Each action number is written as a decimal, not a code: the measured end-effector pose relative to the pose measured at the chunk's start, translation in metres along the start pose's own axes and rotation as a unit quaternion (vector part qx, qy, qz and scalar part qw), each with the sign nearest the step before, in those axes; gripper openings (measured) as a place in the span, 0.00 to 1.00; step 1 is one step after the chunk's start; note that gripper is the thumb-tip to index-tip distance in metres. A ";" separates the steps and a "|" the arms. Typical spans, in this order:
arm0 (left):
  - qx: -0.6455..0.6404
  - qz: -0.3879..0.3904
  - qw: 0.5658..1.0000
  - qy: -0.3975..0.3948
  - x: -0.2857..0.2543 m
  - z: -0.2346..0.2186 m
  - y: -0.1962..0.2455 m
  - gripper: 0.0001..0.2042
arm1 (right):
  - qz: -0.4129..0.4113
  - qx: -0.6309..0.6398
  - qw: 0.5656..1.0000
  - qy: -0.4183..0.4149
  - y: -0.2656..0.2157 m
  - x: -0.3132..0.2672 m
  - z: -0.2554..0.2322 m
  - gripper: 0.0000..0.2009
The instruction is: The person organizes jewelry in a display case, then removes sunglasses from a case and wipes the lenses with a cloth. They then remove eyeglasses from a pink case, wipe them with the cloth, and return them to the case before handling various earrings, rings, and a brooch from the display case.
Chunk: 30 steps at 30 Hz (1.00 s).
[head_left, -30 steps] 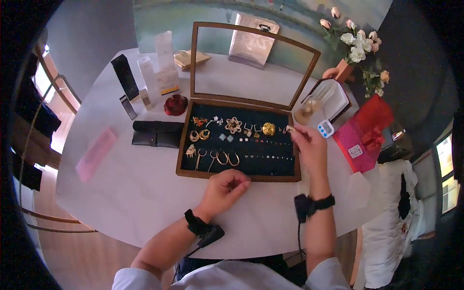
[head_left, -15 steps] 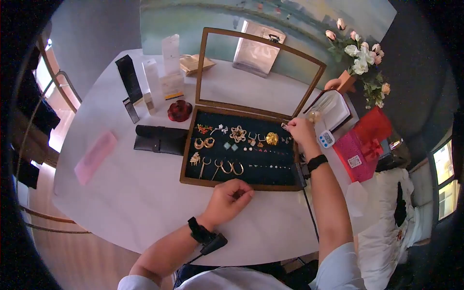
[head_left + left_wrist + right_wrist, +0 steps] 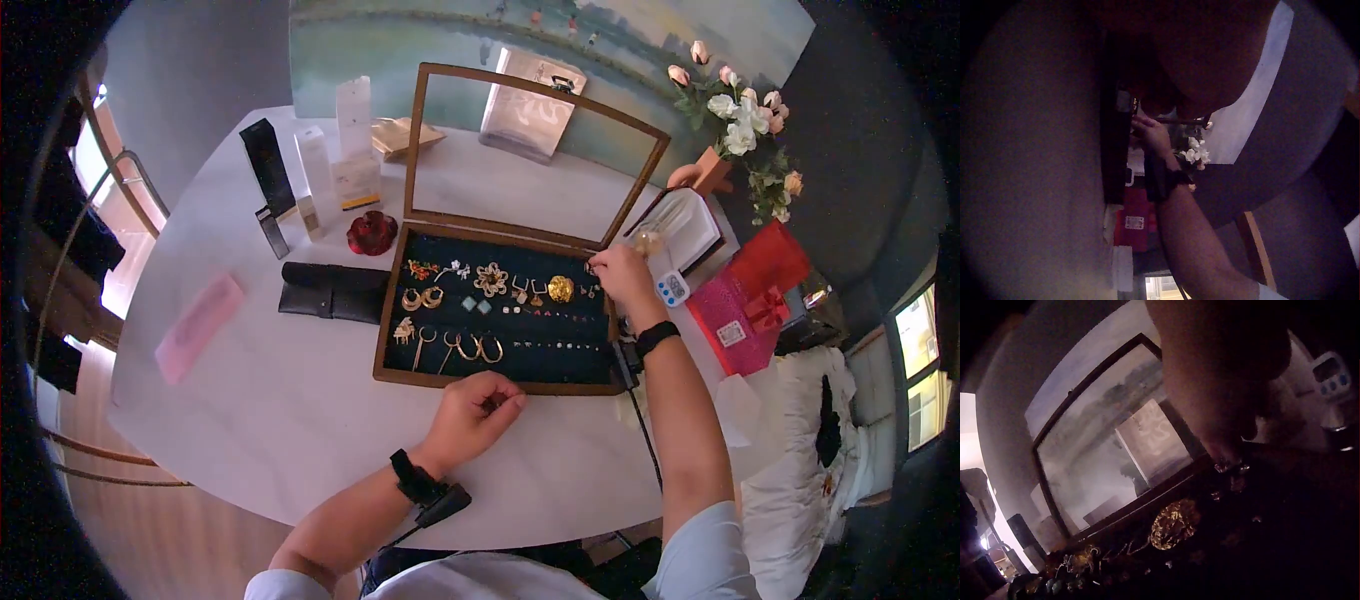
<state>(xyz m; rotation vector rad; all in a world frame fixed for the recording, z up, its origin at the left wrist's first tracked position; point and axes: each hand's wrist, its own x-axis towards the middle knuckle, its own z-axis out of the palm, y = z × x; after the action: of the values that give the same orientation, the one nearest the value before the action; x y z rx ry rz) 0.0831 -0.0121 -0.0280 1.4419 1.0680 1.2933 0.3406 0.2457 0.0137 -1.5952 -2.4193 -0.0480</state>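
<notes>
A wooden jewelry box (image 3: 500, 386) lies with its glass lid raised, rows of earrings on its dark lining. At the lining's far right corner my right hand (image 3: 624, 277) pinches a small sparkly earring (image 3: 1221, 467), mostly hidden by the fingertips. Close by sit a gold rosette-shaped earring (image 3: 561, 289) and small dangling pieces. A flower-shaped brooch (image 3: 491, 279) and gold hoops (image 3: 491, 349) lie farther left. My left hand (image 3: 470, 415) rests at the box's front edge, its fingers loosely curled and holding nothing.
Left of the box lie a black pouch (image 3: 330, 292) and a pink translucent sleeve (image 3: 198, 328). A red flower-shaped object (image 3: 372, 232) sits behind the pouch. To the right are a white timer (image 3: 672, 289), a red-and-pink gift package (image 3: 735, 310) and a flower vase (image 3: 712, 172).
My right hand has moved slightly back and left, bringing the small earring from above the box's right edge down to the lining's far corner. The left hand stays at the front edge.
</notes>
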 end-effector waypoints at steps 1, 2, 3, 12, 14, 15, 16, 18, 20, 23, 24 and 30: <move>-0.002 0.006 1.000 0.003 0.000 0.001 -0.003 0.05 | -0.024 0.011 1.000 -0.016 0.007 0.001 0.003 0.10; -0.003 0.013 1.000 0.006 0.000 0.002 -0.004 0.06 | -0.023 0.010 1.000 -0.015 0.004 -0.002 -0.002 0.10; -0.003 0.016 1.000 0.005 0.000 0.002 -0.004 0.06 | -0.022 0.018 0.999 -0.030 0.000 -0.006 -0.006 0.10; 0.014 0.006 1.000 0.001 -0.001 0.001 0.001 0.06 | -0.001 0.072 0.997 0.003 -0.014 -0.022 -0.020 0.11; 0.008 0.002 1.000 0.000 0.000 0.001 0.000 0.05 | -0.007 0.068 0.998 0.013 -0.012 -0.021 -0.020 0.11; 0.009 0.004 1.000 -0.001 0.001 0.001 -0.001 0.05 | -0.014 0.077 0.997 0.004 -0.012 -0.020 -0.018 0.12; 0.011 0.007 1.000 -0.002 0.001 0.000 -0.002 0.05 | -0.021 0.087 0.996 -0.006 -0.011 -0.020 -0.016 0.13; 0.015 0.010 1.000 -0.003 0.000 0.000 -0.001 0.05 | 0.008 0.078 0.996 -0.043 -0.021 -0.023 -0.022 0.14; -0.003 -0.028 1.000 -0.010 0.000 -0.002 0.001 0.05 | 0.032 0.068 0.994 -0.078 -0.027 -0.024 -0.026 0.14; -0.001 0.008 1.000 0.001 0.000 -0.001 -0.006 0.05 | 0.006 0.062 0.994 -0.095 -0.026 -0.024 -0.027 0.13; -0.002 0.009 1.000 0.001 0.000 -0.001 -0.008 0.05 | 0.004 0.054 0.996 -0.074 -0.025 -0.024 -0.026 0.13; 0.013 -0.009 1.000 -0.002 0.000 -0.001 -0.005 0.06 | -0.024 0.037 0.998 -0.037 -0.019 -0.027 -0.013 0.12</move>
<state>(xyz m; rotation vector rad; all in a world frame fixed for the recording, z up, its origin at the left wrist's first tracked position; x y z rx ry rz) 0.0824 -0.0106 -0.0327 1.4506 1.0952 1.2676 0.3362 0.2118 0.0228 -1.5331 -2.4840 0.0933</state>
